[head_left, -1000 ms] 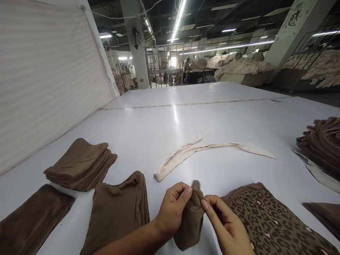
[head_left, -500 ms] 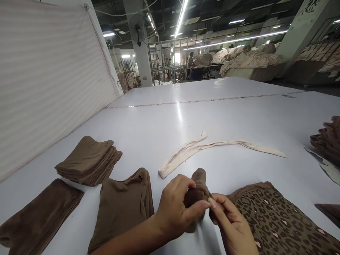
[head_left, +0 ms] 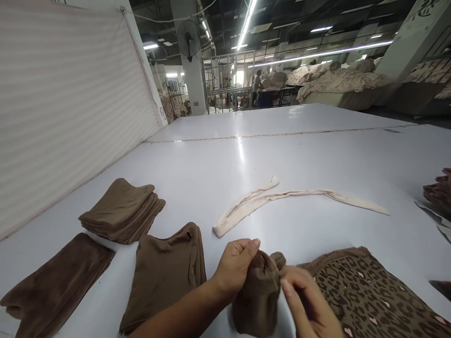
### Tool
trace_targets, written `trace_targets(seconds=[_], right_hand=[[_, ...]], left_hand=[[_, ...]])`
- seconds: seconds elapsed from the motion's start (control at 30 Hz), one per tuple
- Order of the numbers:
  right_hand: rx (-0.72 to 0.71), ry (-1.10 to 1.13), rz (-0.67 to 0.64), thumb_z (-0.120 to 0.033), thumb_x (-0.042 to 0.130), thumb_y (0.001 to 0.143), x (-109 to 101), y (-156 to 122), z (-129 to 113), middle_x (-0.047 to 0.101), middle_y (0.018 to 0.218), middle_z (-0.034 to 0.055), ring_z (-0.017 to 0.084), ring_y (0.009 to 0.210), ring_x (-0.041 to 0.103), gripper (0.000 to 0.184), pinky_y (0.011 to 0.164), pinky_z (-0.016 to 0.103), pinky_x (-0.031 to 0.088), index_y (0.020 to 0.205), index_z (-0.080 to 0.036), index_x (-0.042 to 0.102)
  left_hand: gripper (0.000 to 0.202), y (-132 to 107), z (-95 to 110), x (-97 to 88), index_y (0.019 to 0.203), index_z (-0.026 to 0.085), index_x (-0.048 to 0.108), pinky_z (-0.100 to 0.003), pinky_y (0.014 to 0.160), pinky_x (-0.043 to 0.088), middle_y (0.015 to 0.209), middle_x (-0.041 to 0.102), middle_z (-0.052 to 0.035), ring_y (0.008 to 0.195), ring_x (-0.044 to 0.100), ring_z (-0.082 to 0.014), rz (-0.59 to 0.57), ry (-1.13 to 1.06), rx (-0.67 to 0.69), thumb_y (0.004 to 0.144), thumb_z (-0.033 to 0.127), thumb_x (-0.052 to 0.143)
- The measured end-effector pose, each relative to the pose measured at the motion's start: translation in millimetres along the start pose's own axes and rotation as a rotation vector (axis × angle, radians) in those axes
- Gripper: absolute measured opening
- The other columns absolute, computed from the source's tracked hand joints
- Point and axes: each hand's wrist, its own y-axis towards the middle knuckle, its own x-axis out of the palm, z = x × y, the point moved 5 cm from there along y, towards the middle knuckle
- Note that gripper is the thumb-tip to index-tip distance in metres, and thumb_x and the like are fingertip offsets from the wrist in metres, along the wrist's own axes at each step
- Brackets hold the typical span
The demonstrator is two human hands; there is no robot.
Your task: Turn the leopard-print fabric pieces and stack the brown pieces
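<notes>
Between my hands hangs a bunched piece of brown fabric (head_left: 256, 300), its top edge gathered into folds. My left hand (head_left: 235, 265) pinches the left side of that edge between thumb and fingers. On the right side, my right hand (head_left: 306, 295), a little blurred, grips the fabric near a small rounded end that sticks up. A stack of folded brown fabric pieces (head_left: 164, 277) lies left of my left forearm. To the right of my right hand is leopard-print fabric (head_left: 366, 286) with small pink marks.
A cream fabric strip (head_left: 260, 203) lies curved on the white table (head_left: 197, 173). Farther left are a taller brown stack (head_left: 118, 211) and a dark brown folded stack (head_left: 58, 281). Dark ruffled fabric (head_left: 439, 192) sits at the right edge. A person (head_left: 257, 87) stands in the background.
The brown fabric has been turned and lowered, so more of it hangs below my hands. My left thumb now points up at its edge. The view has shifted slightly.
</notes>
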Motion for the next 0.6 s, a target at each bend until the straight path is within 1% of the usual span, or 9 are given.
trace_targets(seconds=[0.07, 0.1, 0.2, 0.27, 0.37, 0.43, 0.5, 0.53, 0.6], right_hand=[[-0.056, -0.08, 0.034, -0.031, 0.054, 0.085, -9.6, 10.2, -3.2, 0.056, 0.095, 0.0036, 0.019, 0.087, 0.053, 0.011, 0.074, 0.025, 0.043, 0.094, -0.026, 0.057], [-0.06, -0.104, -0.011, -0.032, 0.055, 0.084, -9.7, 14.7, -4.3, 0.056, 0.096, 0.0037, 0.019, 0.086, 0.053, 0.013, 0.073, 0.025, 0.043, 0.096, -0.026, 0.057], [0.023, -0.01, -0.26, -0.034, 0.057, 0.084, 2.8, 21.8, -5.3, 0.054, 0.078, 0.0018, 0.017, 0.073, 0.051, 0.011, 0.065, 0.025, 0.043, 0.079, -0.024, 0.058], [0.189, 0.224, -0.315, -0.037, 0.055, 0.085, 10.7, 21.8, -2.5, 0.049, 0.069, 0.0004, 0.016, 0.067, 0.048, 0.019, 0.062, 0.024, 0.042, 0.072, -0.022, 0.057], [0.526, 0.64, -0.255, -0.042, 0.062, 0.079, 19.3, 16.6, 9.2, 0.048, 0.065, -0.0003, 0.014, 0.062, 0.045, 0.025, 0.055, 0.023, 0.041, 0.069, -0.02, 0.059], [0.7, 0.766, -0.177, -0.044, 0.068, 0.074, 20.8, 12.8, 19.0, 0.047, 0.059, -0.0011, 0.012, 0.057, 0.044, 0.028, 0.05, 0.022, 0.041, 0.064, -0.019, 0.058], [0.77, 0.758, -0.135, -0.046, 0.07, 0.072, 18.8, 11.7, 26.3, 0.048, 0.056, -0.0013, 0.013, 0.056, 0.045, 0.029, 0.052, 0.023, 0.042, 0.066, -0.019, 0.06], [0.764, 0.729, -0.132, -0.047, 0.068, 0.073, 17.0, 12.6, 28.1, 0.049, 0.057, -0.0008, 0.014, 0.057, 0.046, 0.029, 0.054, 0.024, 0.043, 0.068, -0.019, 0.06], [0.681, 0.634, -0.156, -0.049, 0.062, 0.078, 12.8, 16.6, 27.0, 0.049, 0.058, -0.0005, 0.014, 0.057, 0.045, 0.03, 0.054, 0.024, 0.042, 0.07, -0.02, 0.06]], left_hand=[[0.048, -0.4, 7.7, -0.4, 0.053, 0.014, 0.047, -0.021, 0.05, 0.027, 0.049, 0.041, 0.0044, 0.049, 0.034, -0.0062, -0.025, 0.156, 0.089, 0.071, 0.055, 0.064], [0.047, -0.8, 10.1, -0.2, 0.054, 0.013, 0.049, -0.022, 0.051, 0.028, 0.051, 0.043, 0.0034, 0.05, 0.035, -0.0065, -0.045, 0.194, 0.114, 0.073, 0.054, 0.063], [0.048, -1.9, 11.5, -0.5, 0.052, 0.014, 0.047, -0.022, 0.05, 0.027, 0.051, 0.041, 0.0035, 0.05, 0.034, -0.0066, -0.106, 0.23, 0.137, 0.077, 0.053, 0.058], [0.053, -2.5, 8.3, -0.3, 0.048, 0.015, 0.04, -0.022, 0.047, 0.022, 0.048, 0.032, 0.0056, 0.048, 0.028, -0.0054, -0.188, 0.261, 0.122, 0.077, 0.056, 0.056], [0.054, -4.8, 2.8, 0.4, 0.049, 0.014, 0.042, -0.021, 0.045, 0.019, 0.048, 0.03, 0.0065, 0.047, 0.025, -0.0047, -0.33, 0.294, 0.051, 0.068, 0.06, 0.063], [0.046, -6.8, 4.2, -0.6, 0.057, 0.013, 0.05, -0.021, 0.046, 0.022, 0.051, 0.036, 0.006, 0.049, 0.029, -0.0055, -0.359, 0.351, 0.026, 0.062, 0.053, 0.072], [0.032, -8.9, 11.9, -1.3, 0.066, 0.012, 0.058, -0.021, 0.051, 0.029, 0.058, 0.043, 0.004, 0.055, 0.037, -0.0074, -0.358, 0.449, 0.083, 0.065, 0.04, 0.073], [0.025, -10.0, 17.6, -1.1, 0.069, 0.012, 0.06, -0.021, 0.056, 0.032, 0.063, 0.047, 0.0025, 0.06, 0.041, -0.0087, -0.356, 0.493, 0.143, 0.069, 0.035, 0.071], [0.019, -12.0, 27.5, -0.9, 0.075, 0.012, 0.064, -0.024, 0.065, 0.037, 0.072, 0.052, -0.0009, 0.069, 0.047, -0.0118, -0.356, 0.521, 0.234, 0.076, 0.032, 0.063]])
